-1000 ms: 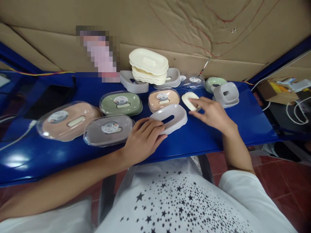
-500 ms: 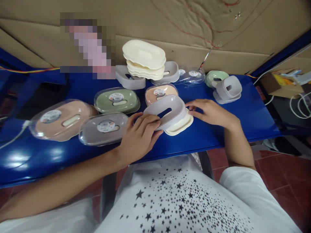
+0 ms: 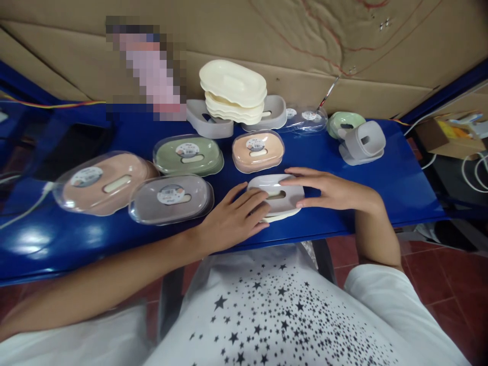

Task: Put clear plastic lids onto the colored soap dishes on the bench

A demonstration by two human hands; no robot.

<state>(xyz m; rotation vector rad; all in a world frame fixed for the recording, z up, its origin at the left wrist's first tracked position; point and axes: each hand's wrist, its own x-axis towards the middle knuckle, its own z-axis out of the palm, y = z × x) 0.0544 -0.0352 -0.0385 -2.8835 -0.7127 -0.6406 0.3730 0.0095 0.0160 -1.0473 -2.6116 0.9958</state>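
Note:
In front of me on the blue table, a grey oval soap dish (image 3: 293,191) with a slot in its floor rests on a cream base (image 3: 282,218), whose near edge shows below it. My left hand (image 3: 241,212) grips the dish's left side, fingers over the rim. Across its right end, my right hand (image 3: 324,189) has fingers at the far rim and the thumb at the near one. Just beyond stands a peach dish (image 3: 271,155) under a clear lid. Left of my left hand sits a lidded grey dish (image 3: 194,198).
Lidded green (image 3: 206,147) and pink (image 3: 101,190) dishes stand farther left. At the back, cream bases (image 3: 233,81) are stacked on grey dishes (image 3: 213,128), beside clear lids (image 3: 309,124). More grey dishes (image 3: 369,140) and a green one (image 3: 353,120) stand right. Cardboard (image 3: 290,56) lines the back.
The grey dish, tilted above the cream base before, now lies level on it. My right hand has come from beside the dish onto its right end. My left hand has moved right with it.

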